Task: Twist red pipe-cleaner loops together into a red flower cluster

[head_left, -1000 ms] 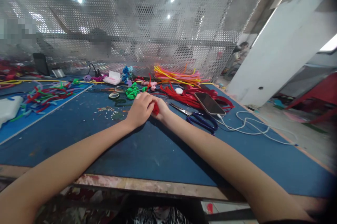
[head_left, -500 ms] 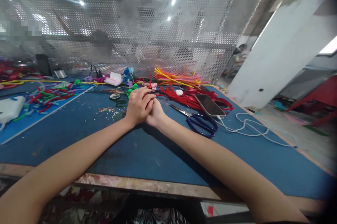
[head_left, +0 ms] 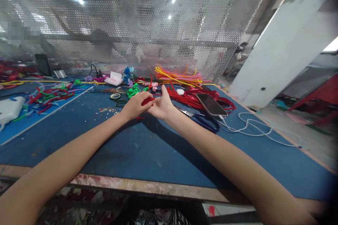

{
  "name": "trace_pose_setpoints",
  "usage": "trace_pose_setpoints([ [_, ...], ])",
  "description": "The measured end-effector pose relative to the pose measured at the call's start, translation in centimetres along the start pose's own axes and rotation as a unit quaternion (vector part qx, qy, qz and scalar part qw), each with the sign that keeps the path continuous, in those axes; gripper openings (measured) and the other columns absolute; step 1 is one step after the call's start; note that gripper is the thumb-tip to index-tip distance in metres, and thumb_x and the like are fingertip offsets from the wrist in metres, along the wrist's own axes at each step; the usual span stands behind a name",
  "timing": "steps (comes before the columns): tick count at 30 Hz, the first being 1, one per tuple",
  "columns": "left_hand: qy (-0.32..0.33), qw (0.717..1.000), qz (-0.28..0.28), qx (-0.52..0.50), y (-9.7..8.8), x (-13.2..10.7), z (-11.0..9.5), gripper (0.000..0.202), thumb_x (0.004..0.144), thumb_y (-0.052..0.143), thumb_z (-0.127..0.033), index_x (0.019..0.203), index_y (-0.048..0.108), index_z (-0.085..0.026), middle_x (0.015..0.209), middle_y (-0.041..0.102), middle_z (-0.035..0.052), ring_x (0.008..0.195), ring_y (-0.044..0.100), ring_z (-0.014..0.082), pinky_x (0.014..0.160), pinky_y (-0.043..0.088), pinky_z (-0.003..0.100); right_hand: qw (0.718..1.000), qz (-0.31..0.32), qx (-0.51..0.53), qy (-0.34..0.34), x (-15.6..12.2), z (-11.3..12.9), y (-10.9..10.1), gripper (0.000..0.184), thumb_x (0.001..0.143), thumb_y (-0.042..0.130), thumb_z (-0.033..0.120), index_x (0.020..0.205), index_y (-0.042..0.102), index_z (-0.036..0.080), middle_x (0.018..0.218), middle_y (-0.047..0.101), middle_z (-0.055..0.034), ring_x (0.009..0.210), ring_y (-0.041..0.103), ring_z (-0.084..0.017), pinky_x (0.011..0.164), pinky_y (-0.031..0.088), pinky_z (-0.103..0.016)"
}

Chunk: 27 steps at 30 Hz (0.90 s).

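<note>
My left hand [head_left: 137, 105] is closed over a small bundle of red pipe cleaner [head_left: 148, 101], which shows between its thumb and fingers. A bit of red also pokes out below that hand. Against the same bundle rest the fingertips of my right hand [head_left: 162, 106]; its palm is turned inward and its thumb stands up, apart from the fingers. Much of the red piece is hidden by the fingers. Just behind the hands lie green curled pipe cleaner pieces [head_left: 133, 90]. To the right of my right hand are scissors with blue handles [head_left: 206, 122], partly covered by my forearm.
Red pipe cleaners [head_left: 185, 97] lie beneath a phone [head_left: 211, 104] with a white cable [head_left: 253, 130]. Yellow and orange stems [head_left: 179, 77] sit behind. At left are a roll of tape [head_left: 115, 97], small beads [head_left: 105, 112] and mixed coloured pieces [head_left: 52, 93]. A perforated metal screen [head_left: 158, 35] borders the back.
My hands were clasped together and have now parted slightly, showing the red bundle between them. The right thumb has lifted, and the left hand has turned and lowered a little.
</note>
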<state>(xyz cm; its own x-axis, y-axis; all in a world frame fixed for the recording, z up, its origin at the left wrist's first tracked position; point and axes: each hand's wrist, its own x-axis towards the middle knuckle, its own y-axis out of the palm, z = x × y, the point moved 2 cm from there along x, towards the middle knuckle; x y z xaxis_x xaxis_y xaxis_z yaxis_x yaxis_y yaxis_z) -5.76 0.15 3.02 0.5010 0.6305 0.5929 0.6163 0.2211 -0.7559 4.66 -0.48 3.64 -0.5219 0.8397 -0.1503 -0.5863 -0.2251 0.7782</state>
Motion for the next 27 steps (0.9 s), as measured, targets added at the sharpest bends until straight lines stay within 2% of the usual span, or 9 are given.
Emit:
trace_pose_setpoints([
  [4,-0.002,0.998,-0.061,0.006,-1.3,0.2,0.8,0.011,0.078,0.051,-0.022,0.087,0.056,-0.017,0.087,0.059,0.0028,0.081,0.053,0.0159,0.076,0.041,0.026,1.0,0.025,-0.006,-0.017,-0.3,0.2,0.8,0.068,0.077,0.009,0.073,0.085,0.044,0.016,0.074,0.057,-0.0109,0.081,0.06,-0.026,0.067,0.051,-0.045],
  [7,-0.066,0.987,-0.143,-0.016,-2.6,0.1,2.2,0.009,0.074,0.055,-0.02,0.083,0.056,-0.018,0.081,0.058,0.0007,0.076,0.052,0.0145,0.074,0.041,0.025,0.999,0.006,-0.03,-0.021,-0.5,0.1,1.3,0.068,0.075,0.014,0.076,0.089,0.041,0.016,0.082,0.058,-0.0136,0.081,0.061,-0.026,0.065,0.05,-0.044],
  [10,-0.221,0.919,-0.231,-0.231,-3.2,0.0,4.2,0.011,0.068,0.062,-0.016,0.077,0.055,-0.018,0.068,0.054,-0.0028,0.06,0.048,0.0098,0.054,0.038,0.018,0.988,-0.007,-0.144,-0.054,-0.4,-0.2,1.0,0.052,0.079,0.03,0.066,0.089,0.042,0.017,0.086,0.06,-0.0125,0.075,0.062,-0.021,0.066,0.048,-0.037],
  [12,-0.328,0.803,-0.256,-0.426,-3.0,-0.1,5.2,0.01,0.069,0.06,-0.013,0.073,0.052,-0.018,0.06,0.049,-0.0044,0.048,0.041,0.0061,0.039,0.026,0.014,0.931,-0.021,-0.341,-0.125,-0.1,-0.5,0.1,0.033,0.08,0.047,0.05,0.087,0.047,0.018,0.08,0.06,-0.0063,0.066,0.059,-0.016,0.066,0.046,-0.032],
  [14,-0.385,0.71,-0.242,-0.538,-2.7,0.0,5.7,0.008,0.074,0.054,-0.012,0.069,0.049,-0.016,0.055,0.046,-0.004,0.041,0.037,0.0041,0.034,0.018,0.013,0.792,-0.011,-0.571,-0.216,0.2,-1.0,-0.9,0.021,0.072,0.063,0.034,0.083,0.052,0.02,0.073,0.057,-0.0007,0.062,0.054,-0.013,0.067,0.043,-0.029],
  [16,-0.407,0.675,-0.216,-0.576,-2.5,0.1,5.7,0.012,0.078,0.049,-0.013,0.066,0.048,-0.015,0.054,0.047,-0.0022,0.04,0.039,0.0036,0.033,0.02,0.011,0.663,0.02,-0.699,-0.267,0.4,-1.8,-1.7,0.018,0.063,0.071,0.021,0.072,0.055,0.02,0.069,0.052,0.0014,0.063,0.05,-0.012,0.069,0.041,-0.027],
  [17,-0.416,0.657,-0.207,-0.594,-2.4,0.1,5.7,0.015,0.079,0.047,-0.014,0.065,0.049,-0.015,0.054,0.047,-0.0015,0.04,0.041,0.0037,0.033,0.024,0.011,0.631,0.03,-0.725,-0.273,0.5,-2.1,-1.9,0.016,0.062,0.07,0.015,0.067,0.055,0.02,0.067,0.051,0.0013,0.064,0.049,-0.013,0.07,0.04,-0.027],
  [21,-0.433,0.598,-0.186,-0.648,-1.5,0.0,4.9,0.023,0.086,0.039,-0.018,0.066,0.051,-0.015,0.056,0.053,0.0015,0.045,0.049,0.0065,0.041,0.041,0.015,0.606,0.009,-0.736,-0.301,0.1,-1.7,-1.8,0.015,0.077,0.053,0.011,0.065,0.055,0.02,0.075,0.054,-0.0044,0.076,0.049,-0.017,0.079,0.036,-0.03],
  [27,-0.445,0.556,-0.118,-0.692,0.3,-0.4,2.2,0.037,0.091,0.026,-0.025,0.071,0.056,-0.013,0.064,0.062,0.0056,0.058,0.06,0.0148,0.056,0.051,0.029,0.555,-0.037,-0.695,-0.456,-1.0,0.5,-1.5,0.012,0.082,0.051,0.028,0.076,0.06,0.023,0.087,0.06,-0.0065,0.095,0.047,-0.022,0.093,0.029,-0.037],
])
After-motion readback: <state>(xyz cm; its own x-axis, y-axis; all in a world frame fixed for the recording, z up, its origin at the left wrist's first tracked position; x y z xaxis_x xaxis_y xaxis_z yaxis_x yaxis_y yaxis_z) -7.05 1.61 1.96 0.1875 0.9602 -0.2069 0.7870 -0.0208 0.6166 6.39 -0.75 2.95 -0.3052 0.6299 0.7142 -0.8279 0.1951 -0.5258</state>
